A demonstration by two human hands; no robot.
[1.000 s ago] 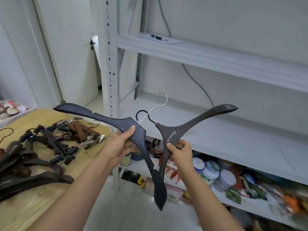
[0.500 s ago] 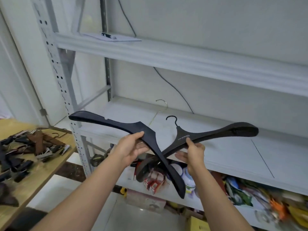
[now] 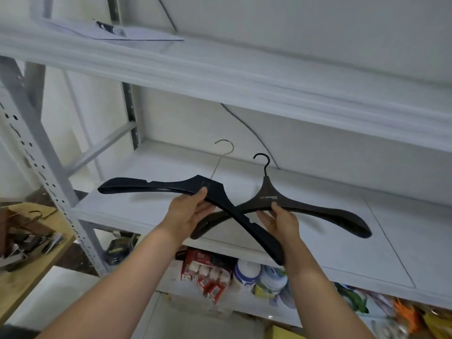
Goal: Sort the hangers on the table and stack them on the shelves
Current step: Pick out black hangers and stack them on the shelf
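My left hand (image 3: 189,212) grips a black hanger with a silver hook (image 3: 151,185) at its neck. My right hand (image 3: 278,222) pinches a dark brown hanger with a black hook (image 3: 315,209) just below its printed label. Both hangers are held over the front of the white middle shelf (image 3: 342,245), and their inner arms cross between my hands. The black hanger's lower arm runs down past my right wrist. At the far left, a few more hangers (image 3: 27,238) lie on the wooden table (image 3: 22,287).
A white upper shelf (image 3: 220,77) with papers on it runs overhead. A perforated grey upright (image 3: 46,182) stands between table and shelf. Below the middle shelf sit red boxes (image 3: 203,275), tubs and bags. A black cable (image 3: 247,128) hangs down the back wall.
My view has swung right and closer to the shelves, so most of the table has left the frame. Both hangers have moved forward over the middle shelf, and the brown one has levelled out.
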